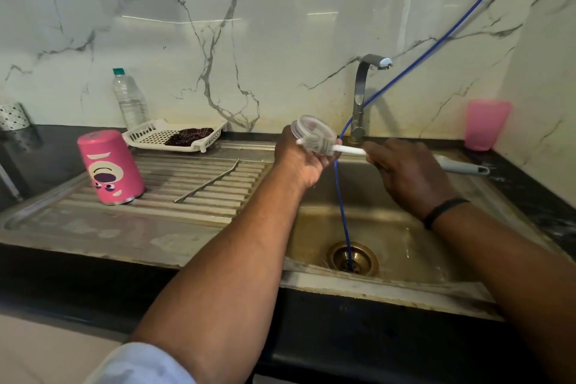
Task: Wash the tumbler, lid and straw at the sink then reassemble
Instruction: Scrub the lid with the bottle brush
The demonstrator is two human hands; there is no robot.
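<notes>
Gripping the lid [312,131] in curled fingers, left hand [300,160] holds it over the sink [405,246]; right hand [405,173] grips a brush [324,145] whose bristles lie against the lid.

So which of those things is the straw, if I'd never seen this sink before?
Start at the steel sink, then look left to its ribbed drainboard. The straw lies loose across the ribs, right of the upturned pink tumbler. It is the only thin metal rod there, with a bent upper end.

Brush [324,145] bristles blurred against lid [313,129]; right hand [408,176] fingers hidden.
</notes>
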